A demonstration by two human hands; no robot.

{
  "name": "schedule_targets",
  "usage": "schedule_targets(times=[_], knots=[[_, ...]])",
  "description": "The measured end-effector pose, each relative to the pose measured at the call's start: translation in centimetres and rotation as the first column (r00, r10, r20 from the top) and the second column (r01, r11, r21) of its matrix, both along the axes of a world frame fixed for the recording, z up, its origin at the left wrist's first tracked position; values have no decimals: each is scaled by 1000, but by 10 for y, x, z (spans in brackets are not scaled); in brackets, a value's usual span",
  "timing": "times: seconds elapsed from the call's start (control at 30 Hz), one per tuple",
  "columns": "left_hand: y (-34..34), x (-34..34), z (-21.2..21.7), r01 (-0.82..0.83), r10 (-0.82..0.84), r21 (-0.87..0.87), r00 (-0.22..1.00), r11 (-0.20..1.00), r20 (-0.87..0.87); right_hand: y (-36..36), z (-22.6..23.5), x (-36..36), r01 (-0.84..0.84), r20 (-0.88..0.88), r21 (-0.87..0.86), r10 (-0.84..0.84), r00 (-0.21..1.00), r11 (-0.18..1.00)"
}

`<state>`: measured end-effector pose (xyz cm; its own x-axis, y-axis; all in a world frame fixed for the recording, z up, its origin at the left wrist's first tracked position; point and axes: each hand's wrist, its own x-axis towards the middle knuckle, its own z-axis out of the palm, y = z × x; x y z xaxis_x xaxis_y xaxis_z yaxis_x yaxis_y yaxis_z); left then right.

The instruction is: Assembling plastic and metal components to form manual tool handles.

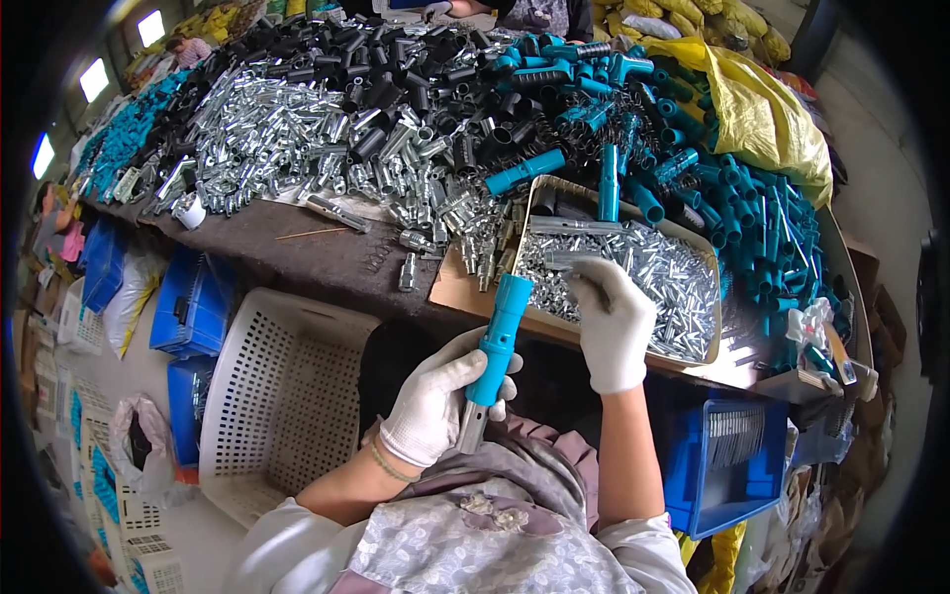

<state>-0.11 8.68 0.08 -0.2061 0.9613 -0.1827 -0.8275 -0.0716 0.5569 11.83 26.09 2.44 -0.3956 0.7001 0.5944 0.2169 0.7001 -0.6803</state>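
Observation:
My left hand [435, 401], in a white glove, is shut on a teal plastic handle [500, 337] with a silver metal tube sticking out of its lower end. It holds the handle tilted upright just below the table edge. My right hand [612, 322], also gloved, reaches into a shallow cardboard tray [455, 287] full of small silver metal pieces [653, 272]. Its fingers curl down onto the pieces at the tray's near side; what they pinch is hidden.
The dark table [317, 259] carries big heaps of silver metal fittings [287, 134], black tubes [396, 59] and teal handles [752, 218]. A yellow bag [767, 119] lies far right. A white perforated basket [282, 396] and blue crates [727, 465] stand below the table.

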Motion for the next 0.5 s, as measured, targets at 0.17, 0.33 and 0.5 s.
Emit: schedule_targets(times=[0.17,0.33,0.5], knots=[[5,-1,2,-17,11,-25,976,1000,-215,-48,3,14,-282,-127,-285,255,959,916],[1,7,2,-83,70,-24,939,996,-336,-77,-8,5,-355,-356,-545,174,918,759],[-3,5,-2,-113,88,-29,885,993,-457,-78,-25,-1,-522,-567,-657,100,817,544]])
